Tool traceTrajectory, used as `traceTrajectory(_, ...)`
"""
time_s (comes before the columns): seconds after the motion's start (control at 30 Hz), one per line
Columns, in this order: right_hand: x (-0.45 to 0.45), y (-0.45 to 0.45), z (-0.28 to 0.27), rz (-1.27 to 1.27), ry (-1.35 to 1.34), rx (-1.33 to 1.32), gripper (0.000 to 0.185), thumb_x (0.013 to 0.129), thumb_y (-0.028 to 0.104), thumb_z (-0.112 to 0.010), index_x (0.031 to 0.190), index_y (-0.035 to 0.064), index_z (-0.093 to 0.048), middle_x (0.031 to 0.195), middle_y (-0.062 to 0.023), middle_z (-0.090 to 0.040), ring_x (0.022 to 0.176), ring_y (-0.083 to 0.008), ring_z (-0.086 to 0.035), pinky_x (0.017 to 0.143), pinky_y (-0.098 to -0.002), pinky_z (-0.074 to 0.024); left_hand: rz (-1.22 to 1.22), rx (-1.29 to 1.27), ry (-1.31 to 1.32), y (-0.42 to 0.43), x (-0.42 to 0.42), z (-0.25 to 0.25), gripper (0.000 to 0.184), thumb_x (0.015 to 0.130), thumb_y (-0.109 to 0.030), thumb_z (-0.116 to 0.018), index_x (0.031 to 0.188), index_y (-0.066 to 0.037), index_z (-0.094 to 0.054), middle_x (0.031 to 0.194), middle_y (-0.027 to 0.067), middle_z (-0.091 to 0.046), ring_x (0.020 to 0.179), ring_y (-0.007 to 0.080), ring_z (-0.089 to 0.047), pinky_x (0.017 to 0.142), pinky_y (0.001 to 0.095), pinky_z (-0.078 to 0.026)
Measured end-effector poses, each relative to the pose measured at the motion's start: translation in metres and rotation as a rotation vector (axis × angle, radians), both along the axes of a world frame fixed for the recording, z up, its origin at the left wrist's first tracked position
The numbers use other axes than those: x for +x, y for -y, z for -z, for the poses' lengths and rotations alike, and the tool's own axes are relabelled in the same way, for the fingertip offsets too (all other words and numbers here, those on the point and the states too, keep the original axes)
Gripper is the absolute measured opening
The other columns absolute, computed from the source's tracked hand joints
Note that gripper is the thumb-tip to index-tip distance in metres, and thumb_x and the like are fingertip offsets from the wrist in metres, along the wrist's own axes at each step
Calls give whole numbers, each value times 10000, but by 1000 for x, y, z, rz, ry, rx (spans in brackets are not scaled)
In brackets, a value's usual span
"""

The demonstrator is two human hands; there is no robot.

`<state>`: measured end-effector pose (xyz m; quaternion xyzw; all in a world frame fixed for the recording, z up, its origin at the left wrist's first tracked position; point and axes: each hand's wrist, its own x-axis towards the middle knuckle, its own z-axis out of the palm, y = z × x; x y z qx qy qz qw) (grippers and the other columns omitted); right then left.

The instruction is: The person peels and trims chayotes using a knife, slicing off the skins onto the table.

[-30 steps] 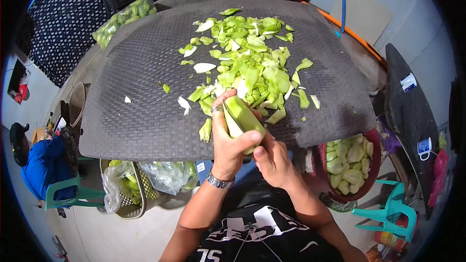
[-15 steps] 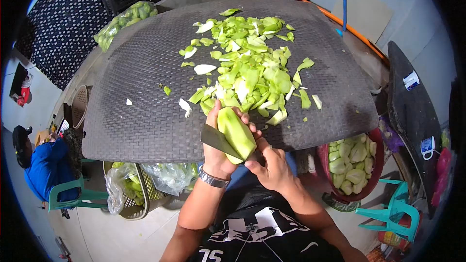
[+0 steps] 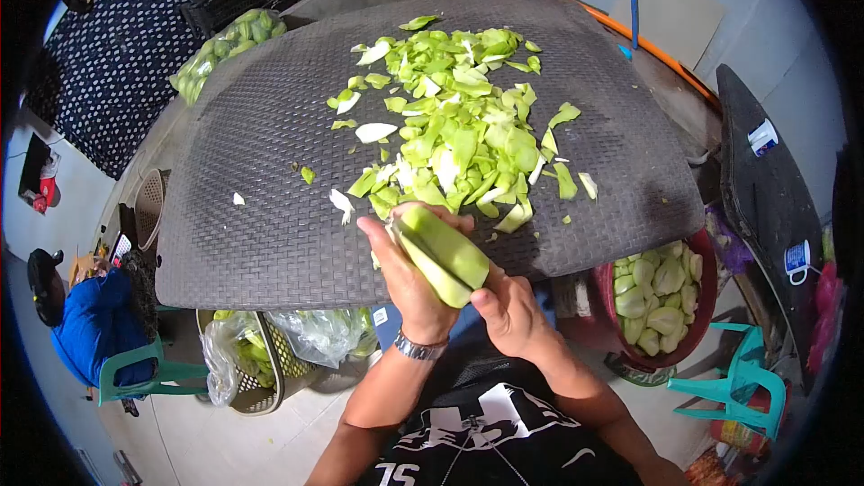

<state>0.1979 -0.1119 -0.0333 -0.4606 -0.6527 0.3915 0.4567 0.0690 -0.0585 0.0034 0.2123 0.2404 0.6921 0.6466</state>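
Observation:
A pale green peeled vegetable [image 3: 450, 252] lies in my left hand [image 3: 416, 292], whose fingers wrap round its far side. My right hand [image 3: 517, 310] is closed at the near right end of the vegetable, with the knife's handle hidden in it. The dark knife blade [image 3: 423, 250] runs lengthwise along the vegetable's left side, against its flesh. Just beyond my hands, a heap of green peels [image 3: 468, 126] spreads over the dark woven tabletop [image 3: 261, 153].
Below the table's right edge stands a red tub [image 3: 708, 292] of peeled vegetables. A basket [image 3: 281, 364] with bagged vegetables is at the lower left. A person in blue [image 3: 99, 319] sits at far left. Green stool [image 3: 742, 378] and side table with mugs [image 3: 765, 189] are right.
The knife blade has swung from sticking out at the left to lying along the vegetable. My left fingers and thumb have shifted around it. The view has moved slightly.

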Motion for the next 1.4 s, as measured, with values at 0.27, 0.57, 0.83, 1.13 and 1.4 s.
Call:
traceTrajectory(0.27, 47, -6, -62, -91, 468, -352, 498, 999, 450, -683, 1158, -4, -554, 931, -292, -709, 942, -481, -706, 829, -549, -527, -530, 722, -1113, -33, -52, -27, 663, 942, -475, -720, 1353, 28, -586, 1373, 233, -612, 1351, 367, -545, 1186, 485, -374)
traceTrajectory(0.57, 74, -20, -65, -98, 907, 73, 339, 1025, 409, -634, 1125, 89, -587, 882, -187, -728, 786, -448, -717, 716, -546, -568, 578, 1128, -1975, -63, -35, -39, 698, 719, -343, -872, 1319, -72, -639, 1419, 158, -632, 1340, 359, -580, 1119, 484, -478)
traceTrajectory(0.83, 71, -21, -63, -49, 1112, 200, 259, 1021, 415, -626, 1062, 160, -615, 770, -95, -678, 703, -338, -705, 659, -462, -550, 561, 1144, -1915, -78, -27, -38, 665, 676, -316, -871, 1252, -59, -660, 1328, 122, -690, 1325, 377, -572, 1077, 461, -509)
traceTrajectory(1.13, 90, -41, -74, -7, 1263, 663, 191, 934, 340, -761, 1033, 180, -726, 726, 1, -475, 629, -151, -580, 587, -319, -483, 401, 1092, -1717, -86, -23, -9, 675, 675, -342, -889, 1238, -57, -649, 1242, 198, -672, 1237, 380, -616, 1036, 455, -526)
traceTrajectory(1.4, 120, -78, -48, -255, 1211, 527, 305, 963, 317, -734, 1172, 99, -687, 734, -43, -493, 625, -222, -608, 597, -369, -518, 324, 1081, -1642, -94, -19, 7, 706, 704, -409, -903, 1224, -16, -633, 1217, 204, -661, 1210, 396, -623, 1060, 468, -517)
